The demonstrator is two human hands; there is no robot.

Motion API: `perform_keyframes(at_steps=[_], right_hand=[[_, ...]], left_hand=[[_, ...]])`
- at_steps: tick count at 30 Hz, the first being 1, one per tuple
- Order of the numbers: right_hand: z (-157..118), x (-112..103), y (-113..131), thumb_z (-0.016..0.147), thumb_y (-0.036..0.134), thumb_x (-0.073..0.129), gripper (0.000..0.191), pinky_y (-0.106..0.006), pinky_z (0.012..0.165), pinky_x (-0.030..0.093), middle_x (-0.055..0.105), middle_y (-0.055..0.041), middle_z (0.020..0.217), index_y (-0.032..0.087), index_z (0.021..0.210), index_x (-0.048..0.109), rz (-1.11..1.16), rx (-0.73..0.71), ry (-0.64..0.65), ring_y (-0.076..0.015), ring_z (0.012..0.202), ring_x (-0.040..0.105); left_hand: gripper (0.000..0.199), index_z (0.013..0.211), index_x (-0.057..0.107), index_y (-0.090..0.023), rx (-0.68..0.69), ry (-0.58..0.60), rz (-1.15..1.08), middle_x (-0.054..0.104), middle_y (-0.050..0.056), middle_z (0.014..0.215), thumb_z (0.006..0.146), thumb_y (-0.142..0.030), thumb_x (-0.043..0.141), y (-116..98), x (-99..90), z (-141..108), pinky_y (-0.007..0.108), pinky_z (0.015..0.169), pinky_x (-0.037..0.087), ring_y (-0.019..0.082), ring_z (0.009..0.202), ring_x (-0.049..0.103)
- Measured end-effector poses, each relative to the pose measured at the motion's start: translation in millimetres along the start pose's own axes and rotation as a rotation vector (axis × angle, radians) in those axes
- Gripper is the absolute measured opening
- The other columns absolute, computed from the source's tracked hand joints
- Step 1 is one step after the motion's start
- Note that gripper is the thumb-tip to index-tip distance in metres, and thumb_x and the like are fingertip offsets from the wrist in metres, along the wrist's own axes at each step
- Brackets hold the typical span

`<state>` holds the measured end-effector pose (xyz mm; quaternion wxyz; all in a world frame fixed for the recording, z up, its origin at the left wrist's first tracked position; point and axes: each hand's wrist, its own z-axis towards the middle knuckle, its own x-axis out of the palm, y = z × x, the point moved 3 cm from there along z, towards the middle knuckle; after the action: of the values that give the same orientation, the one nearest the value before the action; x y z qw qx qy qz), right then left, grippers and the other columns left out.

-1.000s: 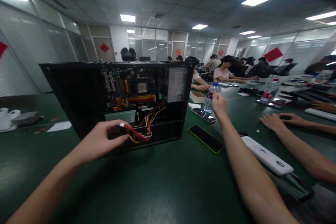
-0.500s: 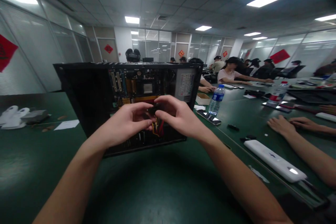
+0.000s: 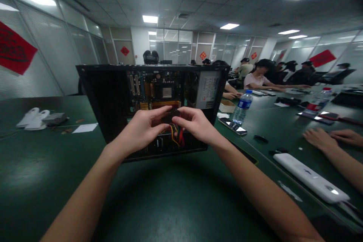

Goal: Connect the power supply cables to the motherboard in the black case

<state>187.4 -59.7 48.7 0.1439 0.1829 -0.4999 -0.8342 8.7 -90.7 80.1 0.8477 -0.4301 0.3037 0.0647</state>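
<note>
A black computer case (image 3: pixel 99 109) stands upright on the table, its open side facing me. Inside it I see the motherboard (image 3: pixel 167 79) and, at the upper right, a silver power supply (image 3: pixel 208 89) with a label. In front of the opening, my left hand (image 3: pixel 141 130) and my right hand (image 3: pixel 197 123) pinch a small black part (image 3: pixel 171 115) between their fingertips. Its exact kind is hard to make out. Below the fingers hang red, yellow and black wires (image 3: pixel 180 138); whether they join the part is unclear.
Right of the case are a water bottle (image 3: pixel 242 106), a phone (image 3: pixel 232 126) and a small box (image 3: pixel 227 104). A white power strip (image 3: pixel 312 177) lies nearer, beside another person's hands (image 3: pixel 320 138). White objects (image 3: pixel 34 119) and paper (image 3: pixel 85 127) are on the left.
My view has turned slightly left, so the scene sits further right. Both hands still hold the black part, and more of the coloured wires shows beneath them.
</note>
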Motion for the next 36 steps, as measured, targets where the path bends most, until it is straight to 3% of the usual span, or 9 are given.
perform_keyframes(at_steps=[8, 11, 15, 17, 19, 23, 27, 32, 36], right_hand=[[2, -1, -5, 0.077, 0.05, 0.079, 0.038, -0.023, 0.051, 0.045, 0.063, 0.0027, 0.065, 0.017, 0.092, 0.069, 0.132, 0.034, -0.096, -0.0109, 0.053, 0.057], [0, 0, 1, 0.077, 0.048, 0.08, 0.04, -0.026, 0.063, 0.052, 0.07, -0.0003, 0.08, 0.018, 0.102, 0.07, 0.12, -0.021, -0.126, -0.0139, 0.067, 0.064], [4, -2, 15, 0.075, 0.046, 0.082, 0.044, -0.034, 0.084, 0.056, 0.073, -0.0045, 0.1, 0.02, 0.106, 0.066, 0.031, -0.124, -0.178, -0.0203, 0.092, 0.069], [14, -3, 19, 0.076, 0.047, 0.081, 0.042, -0.036, 0.086, 0.057, 0.073, -0.0049, 0.1, 0.02, 0.102, 0.065, -0.038, -0.183, -0.26, -0.0208, 0.093, 0.069], [28, -2, 18, 0.079, 0.047, 0.078, 0.038, -0.036, 0.088, 0.056, 0.072, -0.0047, 0.102, 0.02, 0.102, 0.063, -0.103, -0.27, -0.373, -0.0205, 0.095, 0.068], [62, 8, -8, 0.087, 0.044, 0.07, 0.033, -0.035, 0.093, 0.053, 0.07, -0.005, 0.107, 0.021, 0.109, 0.062, -0.214, -0.382, -0.513, -0.0209, 0.1, 0.066], [83, 10, -53, 0.091, 0.042, 0.065, 0.028, -0.033, 0.085, 0.05, 0.07, -0.0042, 0.098, 0.02, 0.108, 0.063, -0.348, -0.322, -0.354, -0.0207, 0.092, 0.065], [84, -22, -96, 0.093, 0.037, 0.062, 0.023, -0.028, 0.07, 0.042, 0.064, -0.0024, 0.081, 0.015, 0.096, 0.066, -0.603, -0.128, -0.264, -0.0171, 0.075, 0.058], [78, -46, -106, 0.092, 0.034, 0.064, 0.023, -0.028, 0.07, 0.041, 0.064, -0.0041, 0.085, 0.013, 0.1, 0.064, -0.658, -0.062, -0.198, -0.0169, 0.077, 0.057]], left_hand=[[0.06, 0.145, 0.055, -0.02, 0.171, -0.096, 0.323, 0.073, 0.009, 0.125, 0.089, -0.037, 0.068, 2, 1.0, 2, 0.032, 0.087, 0.06, 0.021, 0.091, 0.075], [0.057, 0.14, 0.06, -0.018, 0.227, -0.166, 0.362, 0.072, 0.009, 0.126, 0.087, -0.038, 0.07, 0, -1.1, 4, 0.032, 0.089, 0.059, 0.021, 0.096, 0.074], [0.038, 0.116, 0.074, -0.015, 0.218, -0.298, 0.376, 0.079, 0.007, 0.103, 0.085, -0.037, 0.073, -7, -3.8, 11, 0.031, 0.083, 0.059, 0.022, 0.088, 0.074], [0.029, 0.104, 0.078, -0.015, 0.17, -0.339, 0.337, 0.079, 0.006, 0.095, 0.088, -0.038, 0.069, -10, -3.2, 16, 0.031, 0.079, 0.058, 0.022, 0.083, 0.074], [0.03, 0.106, 0.077, -0.015, 0.126, -0.331, 0.23, 0.079, 0.007, 0.099, 0.091, -0.038, 0.064, -8, -1.8, 23, 0.031, 0.079, 0.058, 0.023, 0.088, 0.073], [0.037, 0.115, 0.069, -0.012, 0.044, -0.245, 0.047, 0.076, 0.011, 0.11, 0.088, -0.037, 0.065, 17, -4.3, 35, 0.036, 0.09, 0.056, 0.025, 0.101, 0.071], [0.026, 0.09, 0.071, -0.012, -0.118, -0.177, 0.066, 0.077, 0.011, 0.092, 0.083, -0.035, 0.062, 62, -14.3, 42, 0.038, 0.088, 0.055, 0.026, 0.09, 0.071], [0.028, 0.075, 0.072, -0.015, -0.219, -0.118, 0.246, 0.076, 0.009, 0.083, 0.083, -0.034, 0.053, 95, -10.8, 50, 0.034, 0.079, 0.049, 0.026, 0.083, 0.069], [0.031, 0.073, 0.073, -0.016, -0.307, -0.156, 0.386, 0.073, 0.008, 0.072, 0.085, -0.035, 0.051, 107, -2.1, 54, 0.032, 0.066, 0.042, 0.025, 0.072, 0.067]])
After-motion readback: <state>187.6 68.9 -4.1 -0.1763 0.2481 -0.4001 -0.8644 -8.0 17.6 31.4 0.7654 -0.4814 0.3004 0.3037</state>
